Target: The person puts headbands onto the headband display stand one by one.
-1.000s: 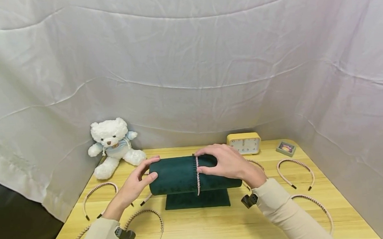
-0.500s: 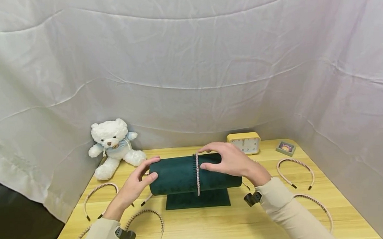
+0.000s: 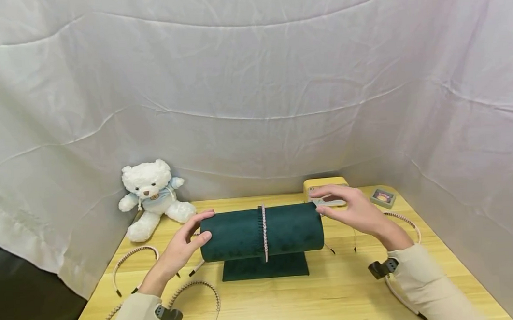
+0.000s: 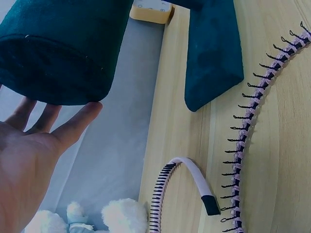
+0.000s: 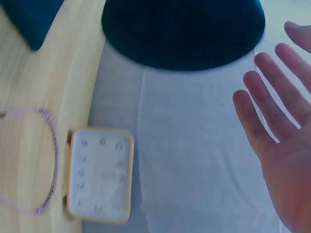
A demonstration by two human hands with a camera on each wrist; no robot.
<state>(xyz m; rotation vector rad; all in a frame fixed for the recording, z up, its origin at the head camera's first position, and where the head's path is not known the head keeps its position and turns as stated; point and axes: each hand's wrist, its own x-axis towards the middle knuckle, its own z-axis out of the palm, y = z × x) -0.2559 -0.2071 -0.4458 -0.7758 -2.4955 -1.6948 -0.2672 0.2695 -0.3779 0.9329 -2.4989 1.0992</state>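
A dark green velvet roll stand (image 3: 234, 236) stands on the wooden table, its horizontal roll held up by a flat-based foot (image 3: 264, 267). One pink braided headband (image 3: 265, 234) with black teeth sits over the middle of the roll. My left hand (image 3: 178, 248) rests on the roll's left end, thumb at the front and fingertips at the top edge. In the left wrist view its fingers reach fairly straight to the rim. My right hand (image 3: 359, 212) is at the roll's right end with fingers extended and nothing held; the right wrist view shows them spread beside the end.
More toothed headbands lie around: one (image 3: 193, 283) at front left, another (image 3: 133, 256) behind it, one (image 3: 405, 299) under the right sleeve. A white teddy bear (image 3: 153, 192) sits at back left. A yellow clock (image 3: 323, 181) and a small grey-framed picture (image 3: 383, 198) stand at the back right.
My right hand has let go of the headband on the roll and moved right to the roll's end. The headband stays mid-roll, and my left hand has not moved.
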